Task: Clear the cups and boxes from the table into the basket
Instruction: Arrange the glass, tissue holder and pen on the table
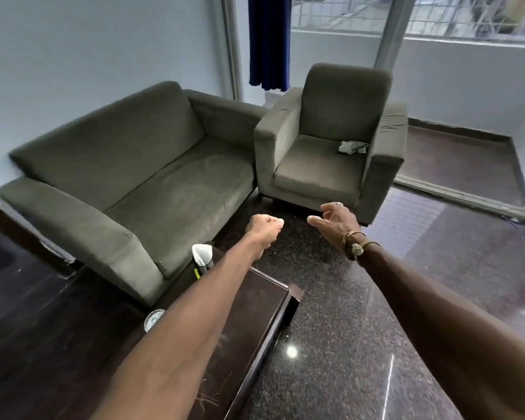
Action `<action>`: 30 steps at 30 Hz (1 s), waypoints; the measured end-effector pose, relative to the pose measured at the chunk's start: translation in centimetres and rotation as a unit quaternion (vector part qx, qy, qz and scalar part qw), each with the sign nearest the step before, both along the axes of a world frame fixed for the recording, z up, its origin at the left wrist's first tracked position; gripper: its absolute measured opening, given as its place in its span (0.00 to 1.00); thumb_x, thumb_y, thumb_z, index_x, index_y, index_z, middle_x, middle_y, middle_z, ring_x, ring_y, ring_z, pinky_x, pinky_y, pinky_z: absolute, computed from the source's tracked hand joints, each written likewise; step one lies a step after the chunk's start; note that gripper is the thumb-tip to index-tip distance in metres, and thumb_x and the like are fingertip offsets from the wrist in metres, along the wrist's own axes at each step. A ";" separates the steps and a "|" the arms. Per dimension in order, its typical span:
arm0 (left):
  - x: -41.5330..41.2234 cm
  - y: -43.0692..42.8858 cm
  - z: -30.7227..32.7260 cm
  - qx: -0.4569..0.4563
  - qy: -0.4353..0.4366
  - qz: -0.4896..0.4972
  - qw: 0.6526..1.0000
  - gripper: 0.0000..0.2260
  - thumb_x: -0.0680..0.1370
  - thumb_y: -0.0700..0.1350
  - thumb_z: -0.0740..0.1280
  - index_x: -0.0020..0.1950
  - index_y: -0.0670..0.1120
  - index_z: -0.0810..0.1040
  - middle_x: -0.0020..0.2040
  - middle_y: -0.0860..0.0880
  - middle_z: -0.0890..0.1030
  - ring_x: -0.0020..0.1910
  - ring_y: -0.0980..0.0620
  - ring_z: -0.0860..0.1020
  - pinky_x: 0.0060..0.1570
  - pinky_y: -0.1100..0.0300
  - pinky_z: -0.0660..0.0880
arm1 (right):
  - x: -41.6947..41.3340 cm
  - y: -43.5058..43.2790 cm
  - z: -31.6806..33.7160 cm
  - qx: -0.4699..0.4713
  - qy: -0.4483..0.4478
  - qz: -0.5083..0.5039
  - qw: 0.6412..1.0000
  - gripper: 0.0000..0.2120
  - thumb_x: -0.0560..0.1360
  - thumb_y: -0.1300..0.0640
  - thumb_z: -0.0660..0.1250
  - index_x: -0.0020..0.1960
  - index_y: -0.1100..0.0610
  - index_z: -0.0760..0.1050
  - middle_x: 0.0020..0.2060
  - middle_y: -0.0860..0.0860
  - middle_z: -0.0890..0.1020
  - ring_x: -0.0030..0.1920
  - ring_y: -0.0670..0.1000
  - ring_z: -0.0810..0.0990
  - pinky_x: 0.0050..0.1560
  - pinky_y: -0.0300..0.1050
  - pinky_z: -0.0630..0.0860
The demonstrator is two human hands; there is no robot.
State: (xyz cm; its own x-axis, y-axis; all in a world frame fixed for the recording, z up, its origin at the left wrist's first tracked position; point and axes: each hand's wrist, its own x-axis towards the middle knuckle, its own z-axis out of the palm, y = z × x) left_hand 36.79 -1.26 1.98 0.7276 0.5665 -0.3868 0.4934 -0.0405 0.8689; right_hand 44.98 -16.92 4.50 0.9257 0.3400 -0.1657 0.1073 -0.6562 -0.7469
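Both my arms stretch forward over the dark granite floor. My left hand [264,227] is curled into a fist and holds nothing. My right hand [334,218] hangs beside it with fingers loosely bent, empty, a ring on one finger and cords at the wrist. Below my left forearm lies the dark wooden table [264,301]. A white cup [202,254] with dark and yellow markings stands at its far end, partly hidden by my arm. A clear glass [153,319] sits at the table's left edge. No basket is in view.
A grey two-seat sofa [152,177] stands left of the table, its arm close to the table edge. A matching armchair [331,140] ahead has a crumpled cloth [352,147] on its seat. Polished floor [406,298] spreads to the right; a sliding-door track and balcony lie beyond.
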 end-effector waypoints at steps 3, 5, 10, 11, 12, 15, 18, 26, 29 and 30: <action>0.6 2.1 -0.5 -0.011 0.011 0.031 0.999 0.09 0.79 0.46 0.67 0.39 0.48 0.76 0.43 0.47 0.79 0.39 0.49 0.74 0.40 0.57 0.70 | 1.8 2.7 -0.8 -0.011 0.011 0.030 0.999 0.26 0.73 0.47 0.72 0.67 0.56 0.74 0.60 0.54 0.80 0.60 0.53 0.78 0.56 0.40 0.71; 0.8 3.2 -1.2 -0.015 0.023 0.053 0.998 0.09 0.79 0.47 0.67 0.39 0.48 0.76 0.43 0.47 0.79 0.40 0.49 0.74 0.42 0.56 0.70 | 3.0 4.5 -1.8 -0.018 0.023 0.054 0.998 0.26 0.73 0.47 0.72 0.67 0.56 0.74 0.60 0.53 0.80 0.61 0.53 0.78 0.58 0.41 0.71; 0.6 6.0 -2.6 -0.023 0.048 0.143 0.988 0.03 0.77 0.44 0.67 0.44 0.47 0.79 0.42 0.45 0.77 0.40 0.48 0.72 0.42 0.56 0.67 | 5.6 9.7 -4.8 -0.031 0.052 0.135 0.989 0.27 0.72 0.46 0.73 0.67 0.55 0.73 0.60 0.53 0.80 0.61 0.53 0.78 0.55 0.40 0.71; 0.6 6.4 -2.7 -0.022 0.055 0.163 0.985 0.03 0.76 0.44 0.66 0.44 0.47 0.79 0.41 0.44 0.76 0.40 0.48 0.72 0.42 0.56 0.66 | 6.1 10.8 -5.1 -0.032 0.060 0.151 0.986 0.27 0.72 0.46 0.73 0.67 0.55 0.73 0.60 0.53 0.80 0.60 0.53 0.79 0.54 0.39 0.70; 0.7 7.0 -2.6 -0.023 0.060 0.184 0.981 0.03 0.76 0.43 0.66 0.45 0.47 0.79 0.41 0.44 0.76 0.40 0.48 0.72 0.42 0.57 0.66 | 6.5 11.9 -5.2 -0.032 0.063 0.169 0.983 0.27 0.72 0.46 0.74 0.67 0.55 0.74 0.59 0.52 0.80 0.60 0.53 0.78 0.54 0.39 0.71; 1.1 9.2 -2.2 -0.030 0.054 0.241 0.969 0.04 0.77 0.43 0.67 0.43 0.47 0.79 0.42 0.45 0.77 0.38 0.47 0.73 0.37 0.60 0.66 | 8.0 15.3 -4.7 -0.030 0.045 0.217 0.975 0.27 0.71 0.46 0.74 0.66 0.56 0.75 0.58 0.53 0.81 0.59 0.55 0.79 0.59 0.44 0.74; 0.8 11.5 -1.1 -0.036 0.037 0.288 0.956 0.08 0.78 0.43 0.67 0.39 0.48 0.77 0.43 0.45 0.77 0.34 0.50 0.73 0.35 0.61 0.66 | 8.7 18.7 -3.9 -0.023 0.034 0.256 0.966 0.26 0.71 0.46 0.74 0.65 0.56 0.76 0.57 0.53 0.81 0.59 0.55 0.78 0.58 0.44 0.73; -5.4 14.8 -2.9 -0.055 0.038 0.393 0.917 0.07 0.79 0.45 0.66 0.41 0.49 0.76 0.44 0.46 0.78 0.37 0.50 0.74 0.34 0.61 0.67 | 4.7 25.5 -5.7 -0.030 0.072 0.359 0.930 0.26 0.72 0.47 0.74 0.66 0.56 0.74 0.58 0.53 0.82 0.59 0.54 0.79 0.54 0.40 0.70; -8.3 15.2 -5.2 -0.075 0.054 0.427 0.900 0.06 0.80 0.47 0.66 0.43 0.49 0.77 0.43 0.49 0.79 0.35 0.52 0.75 0.34 0.61 0.68 | 1.6 27.1 -7.6 -0.052 0.090 0.394 0.913 0.26 0.73 0.47 0.73 0.66 0.56 0.74 0.58 0.52 0.81 0.60 0.54 0.79 0.54 0.41 0.71; -9.2 15.4 -5.9 -0.081 0.059 0.434 0.895 0.05 0.80 0.46 0.66 0.45 0.49 0.78 0.43 0.49 0.80 0.35 0.53 0.75 0.34 0.61 0.69 | 0.7 27.4 -8.3 -0.060 0.097 0.399 0.910 0.25 0.73 0.48 0.73 0.66 0.56 0.74 0.58 0.53 0.81 0.60 0.54 0.79 0.53 0.40 0.71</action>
